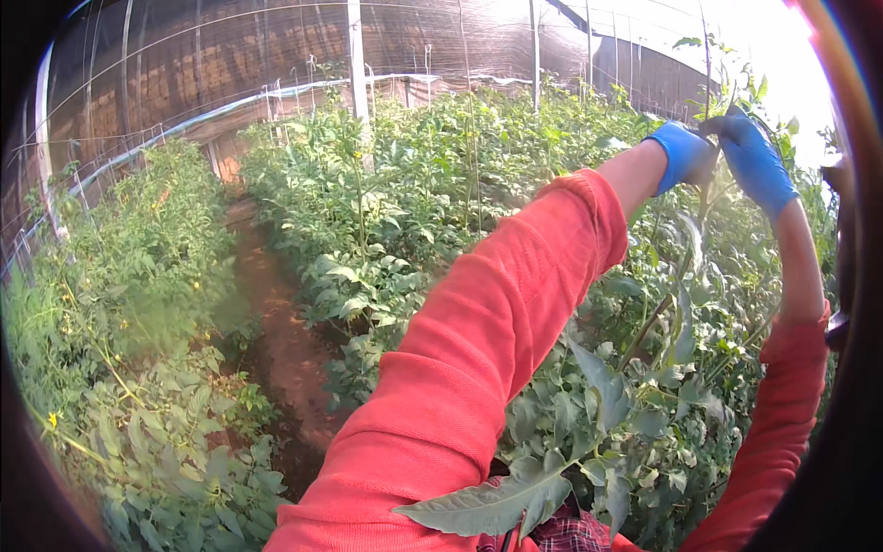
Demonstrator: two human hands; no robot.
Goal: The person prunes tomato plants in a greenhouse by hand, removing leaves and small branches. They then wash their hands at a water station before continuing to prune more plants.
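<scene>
A tall tomato plant stands at the right, its stem [704,200] rising to where both hands meet. My left hand [679,157], in a blue glove, is closed around the upper stem. Close beside it, my right hand [753,159], also blue-gloved, has its bent fingers pinched at the same spot. A thin upright line [706,65] runs above them; whether it is twine or a stake I cannot tell. The fingertips are dark and partly hidden by each other. Below my sleeves hangs a large tomato leaf [500,500], nearest to the camera.
Dense rows of tomato plants [414,179] fill the greenhouse, some with yellow flowers [52,419]. A bare soil path [290,372] runs between rows at left. White posts [358,76], hanging strings [471,138] and a mesh wall [241,41] stand beyond. Glare washes out the upper right.
</scene>
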